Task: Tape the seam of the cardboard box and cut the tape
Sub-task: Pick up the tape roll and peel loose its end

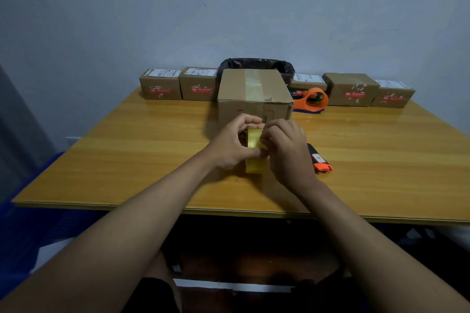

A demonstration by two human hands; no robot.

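Observation:
A brown cardboard box (251, 91) stands at the middle of the wooden table (127, 150), with clear tape along its top seam. In front of it a yellowish roll of tape (255, 150) stands on edge. My left hand (232, 143) grips the roll from the left. My right hand (287, 150) pinches at the roll's outer face with its fingertips. An orange and black utility knife (319, 159) lies on the table just right of my right hand.
An orange tape dispenser (311, 99) sits right of the box. Several small labelled cardboard boxes (160, 85) line the table's far edge against the wall. A bin with a black bag (259, 65) stands behind the big box. Blue crates (30, 211) are at the left.

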